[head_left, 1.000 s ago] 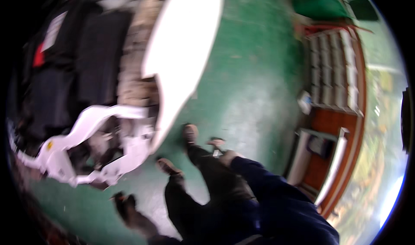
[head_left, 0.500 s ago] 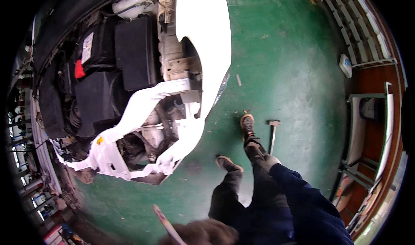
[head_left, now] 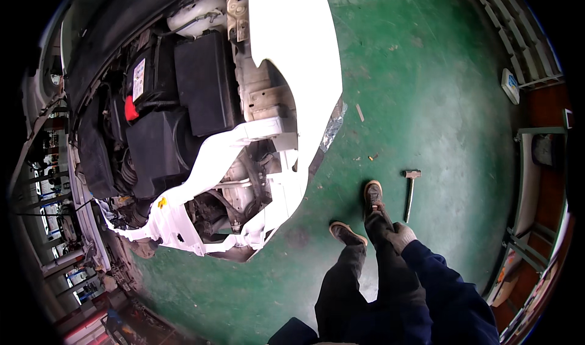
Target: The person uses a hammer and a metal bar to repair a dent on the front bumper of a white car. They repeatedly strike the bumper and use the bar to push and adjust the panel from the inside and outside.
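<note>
My right hand (head_left: 401, 236), which looks pale and perhaps gloved, hangs beside my right thigh at the end of a dark blue sleeve (head_left: 440, 272). Its fingers are curled closed. A thin dark shape seems to run out of them along the trouser leg, too unclear to name. A sledgehammer (head_left: 410, 193) with a metal head and a pale handle lies on the floor, just beyond this hand and apart from it. Of my left arm only a bit of dark blue sleeve (head_left: 294, 333) shows at the lower edge; the left hand is out of sight.
A white car (head_left: 320, 71) with its front stripped stands at left, engine bay open, a black engine cover (head_left: 207, 83) inside. Crumpled clear plastic (head_left: 333, 126) lies beside it. Small scraps (head_left: 360, 112) dot the green floor (head_left: 439, 119). Metal-framed racks (head_left: 523, 180) line the right side.
The view has shifted, so car and hammer sit further right and lower. A blurred brown shape and a pale stick at the lower edge have left the picture. My right hand stays low beside the leg.
</note>
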